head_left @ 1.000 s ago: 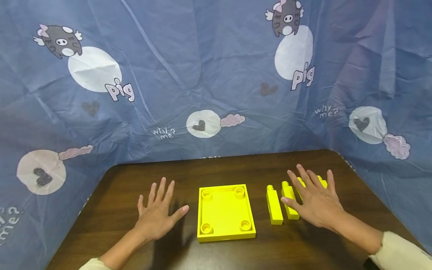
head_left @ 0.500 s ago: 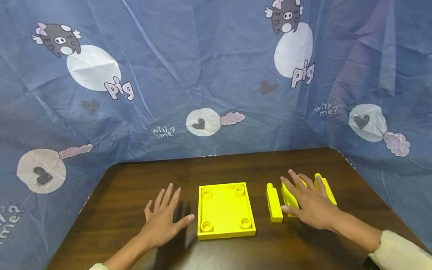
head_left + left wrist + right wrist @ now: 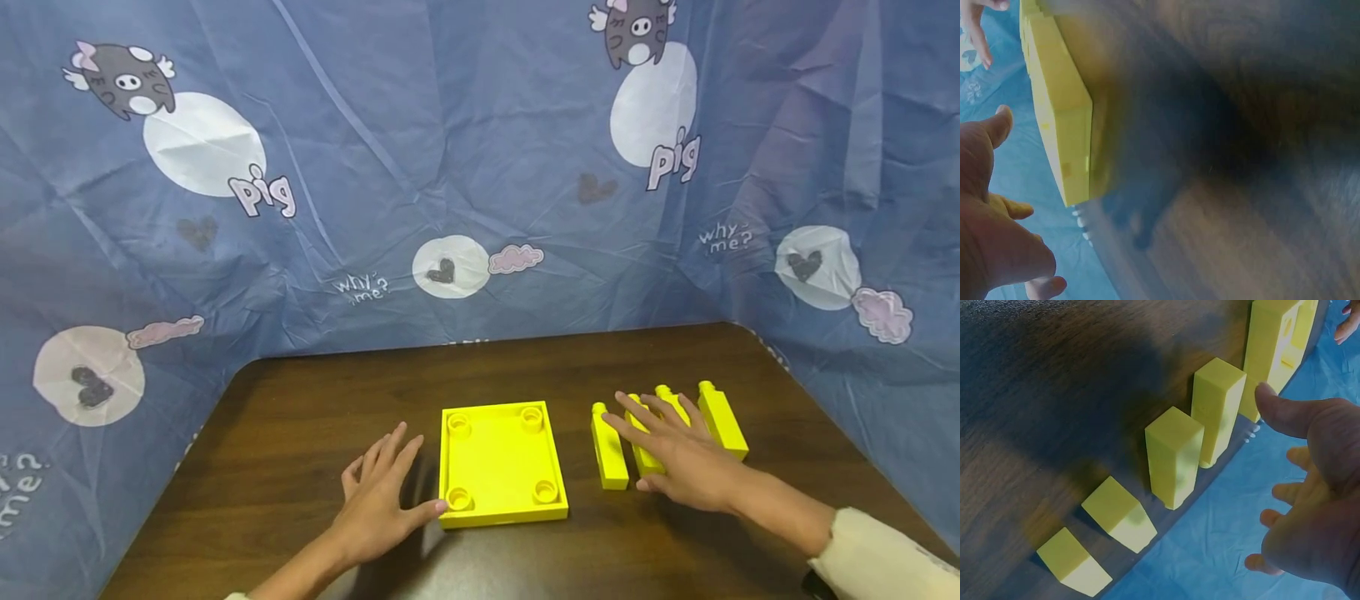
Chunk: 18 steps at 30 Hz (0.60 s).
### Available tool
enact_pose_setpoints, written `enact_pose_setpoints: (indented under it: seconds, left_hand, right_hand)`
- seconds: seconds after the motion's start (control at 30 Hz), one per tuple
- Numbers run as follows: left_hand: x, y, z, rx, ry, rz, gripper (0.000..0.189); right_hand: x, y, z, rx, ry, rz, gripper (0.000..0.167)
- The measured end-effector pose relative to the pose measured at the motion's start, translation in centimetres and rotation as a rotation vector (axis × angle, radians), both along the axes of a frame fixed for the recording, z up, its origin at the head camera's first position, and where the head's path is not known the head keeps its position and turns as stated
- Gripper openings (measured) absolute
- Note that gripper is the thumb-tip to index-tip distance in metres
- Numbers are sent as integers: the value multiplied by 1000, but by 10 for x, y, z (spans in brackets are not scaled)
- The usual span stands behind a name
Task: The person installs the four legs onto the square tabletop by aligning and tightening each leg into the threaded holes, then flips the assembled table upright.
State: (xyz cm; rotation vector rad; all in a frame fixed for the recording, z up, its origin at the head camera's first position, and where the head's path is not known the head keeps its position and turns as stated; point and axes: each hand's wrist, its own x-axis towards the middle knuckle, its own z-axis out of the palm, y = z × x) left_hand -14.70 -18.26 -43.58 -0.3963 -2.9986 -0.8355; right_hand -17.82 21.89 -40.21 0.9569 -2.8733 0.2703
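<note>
A square yellow plate (image 3: 501, 457) with a raised rim and a round socket in each corner lies flat on the table. My left hand (image 3: 375, 512) is at its left side, fingers spread, thumb tip right at the near left corner. In the left wrist view the plate's side (image 3: 1063, 125) stands beyond the thumb. Several yellow square legs with round pegs lie in a row to the right. My right hand (image 3: 686, 460) hovers over the middle ones with fingers extended, partly hiding them. The leftmost leg (image 3: 611, 454) and the rightmost leg (image 3: 723, 422) show beside it.
The dark wooden table (image 3: 360, 383) has rounded far corners. A blue cloth (image 3: 480, 183) printed with pigs and hearts hangs behind it and along both sides.
My left hand has moved right and nearer, up to the plate's corner. My right hand has shifted slightly left and down over the legs, uncovering the rightmost one.
</note>
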Motion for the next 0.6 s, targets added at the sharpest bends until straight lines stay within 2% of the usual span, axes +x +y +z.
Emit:
enact_pose_setpoints:
  seconds: [0.37,0.6]
  left_hand:
    - [10,13,-14,50,-14,41,94]
    - [13,19,-18,79,-45,63,91]
  right_hand:
    - [-3,-6,-13,-7,16,87,94]
    - [-9,-8,-24,18,37,125,88]
